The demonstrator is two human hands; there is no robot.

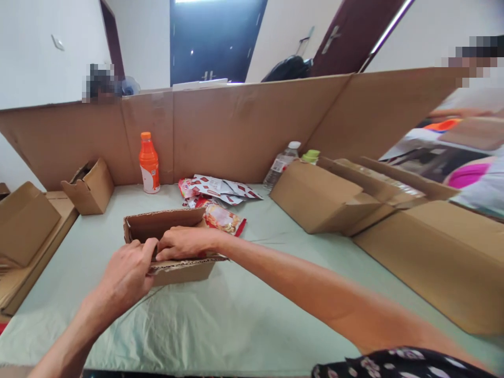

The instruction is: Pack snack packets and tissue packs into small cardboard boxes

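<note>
A small open cardboard box [183, 274] stands on the cloth-covered table in front of me. My left hand [132, 268] grips its near left corner, thumb over the rim. Into the box reaches my right hand [189, 242], palm down, its fingers bent together near that same corner. The near wall hides the fingertips and whatever they hold, if anything. Just behind the box's right end lies a red and clear snack packet [225, 218]. Beyond it are several silver and red snack packets [220, 188] in a loose pile.
An orange drink bottle [148, 163] stands by the cardboard partition [252, 131]. Left are a small open carton [94, 189] and a larger box [29, 226]. Right, a clear bottle [280, 165] and green-capped container [311, 156] stand behind cardboard boxes [315, 197]. People are beyond the partition.
</note>
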